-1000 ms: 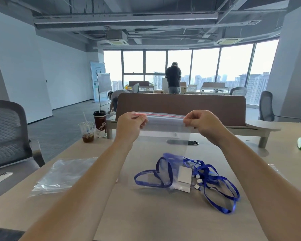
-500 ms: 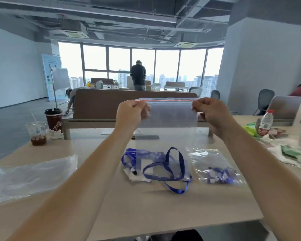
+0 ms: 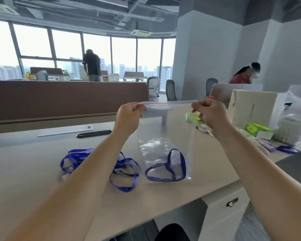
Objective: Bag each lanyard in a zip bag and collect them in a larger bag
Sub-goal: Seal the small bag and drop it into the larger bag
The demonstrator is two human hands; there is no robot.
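I hold a clear zip bag [image 3: 165, 129] upright above the desk by its red-striped top edge. My left hand [image 3: 129, 113] pinches the left corner and my right hand [image 3: 210, 112] pinches the right corner. A blue lanyard [image 3: 165, 168] sits in the bottom of the hanging bag. More blue lanyards [image 3: 123, 171] lie loose on the desk to the left, partly hidden behind my left forearm. Another blue strap [image 3: 285, 149] lies at the far right.
The beige desk [image 3: 33, 180] has a brown divider [image 3: 59, 98] behind it and a black pen-like object [image 3: 93, 133]. At right stand a white box [image 3: 252, 108], green packets [image 3: 255, 129] and a plastic bag [image 3: 295, 122]. Two people are in the background.
The view has swung to the right, bringing the right-hand clutter in and the cups and large bag out. Both hands still hold the zip bag's top corners.
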